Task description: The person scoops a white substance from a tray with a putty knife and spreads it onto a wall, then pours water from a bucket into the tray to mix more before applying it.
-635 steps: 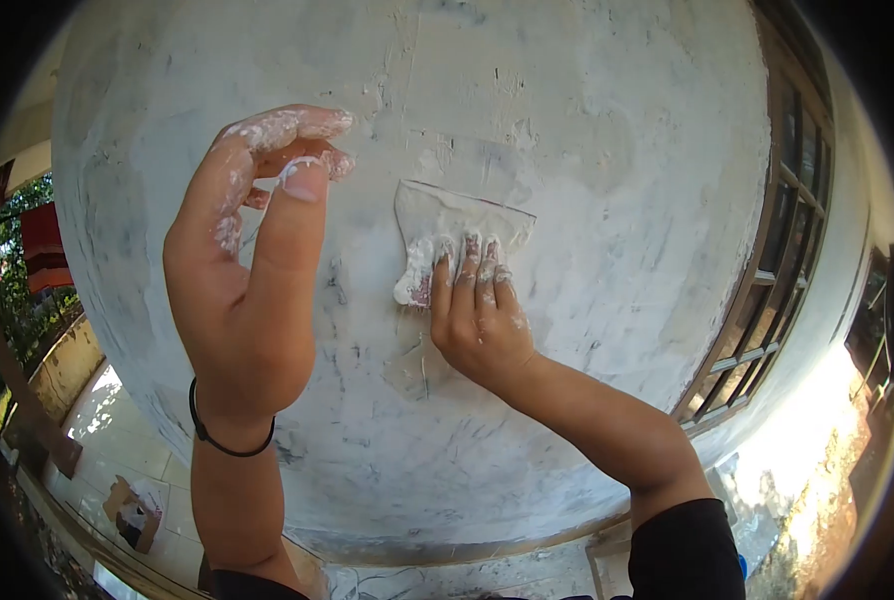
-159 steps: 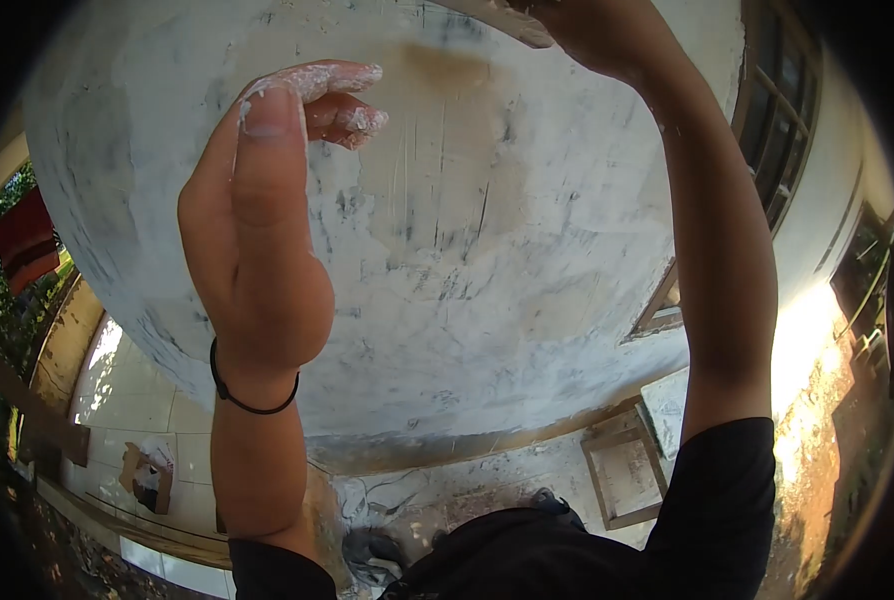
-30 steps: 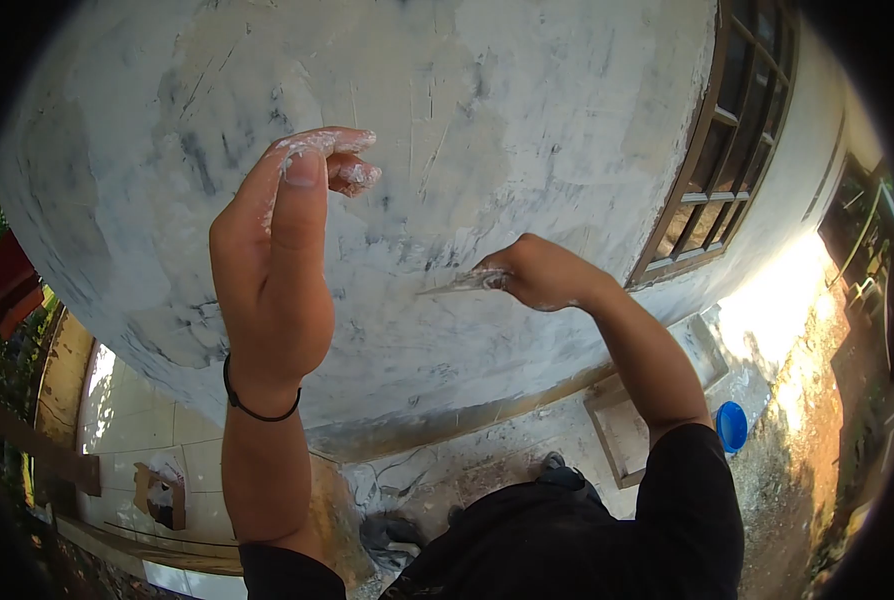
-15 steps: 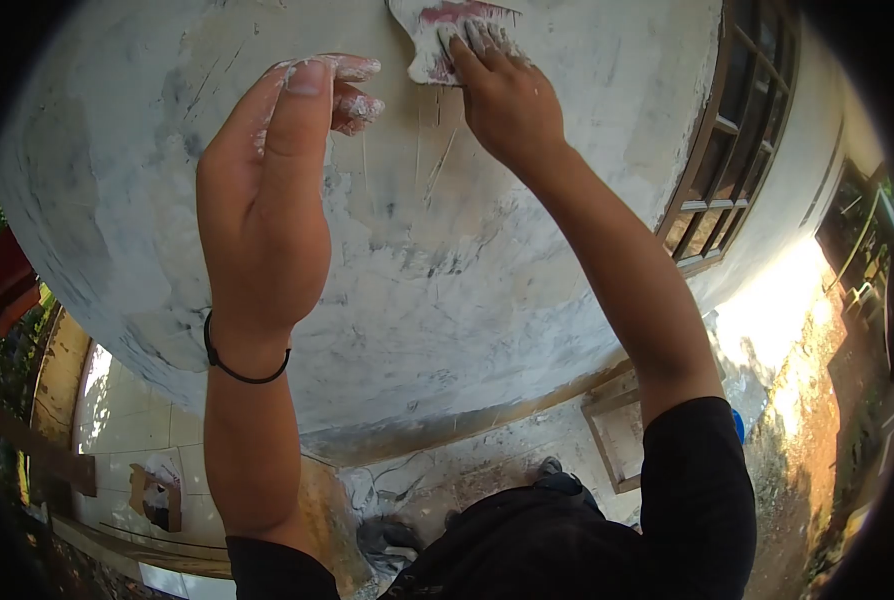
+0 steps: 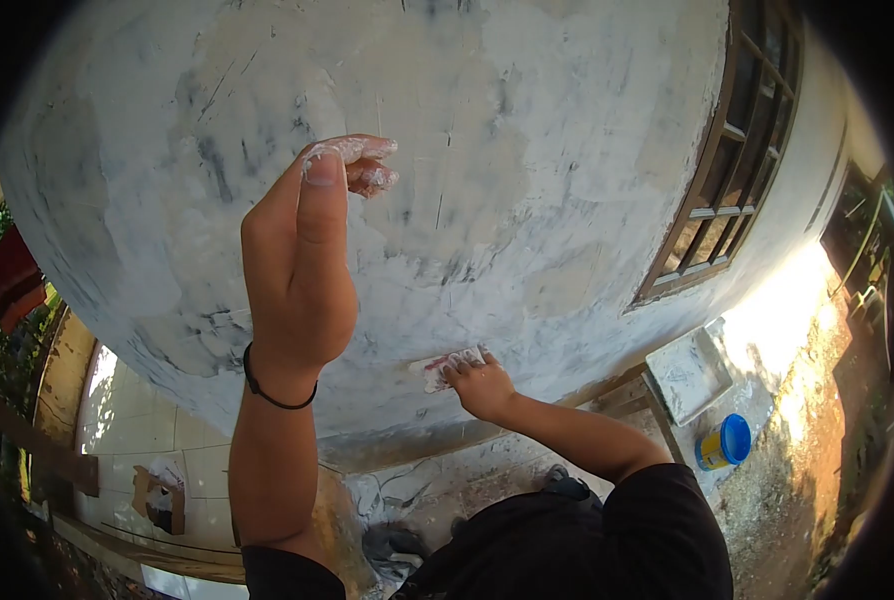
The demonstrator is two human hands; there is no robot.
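Note:
My right hand (image 5: 479, 384) presses a small putty-smeared scraper (image 5: 445, 364) flat against the lower part of the patchy grey-white wall (image 5: 527, 150). Its fingers lie on top of the blade. My left hand (image 5: 307, 250) is raised in front of the wall, away from it, with putty-caked fingers slightly curled and nothing in them. A black band sits on that wrist.
A brown-framed window (image 5: 737, 150) is set in the wall at the right. On the ground below it stand a white tray (image 5: 689, 372) and a blue-lidded can (image 5: 724, 442). Tiled floor (image 5: 132, 420) and a cardboard scrap (image 5: 162, 497) lie at lower left.
My right hand has swept the scraper down from the top of the wall to its lower part. My left hand has dropped a little and stays raised.

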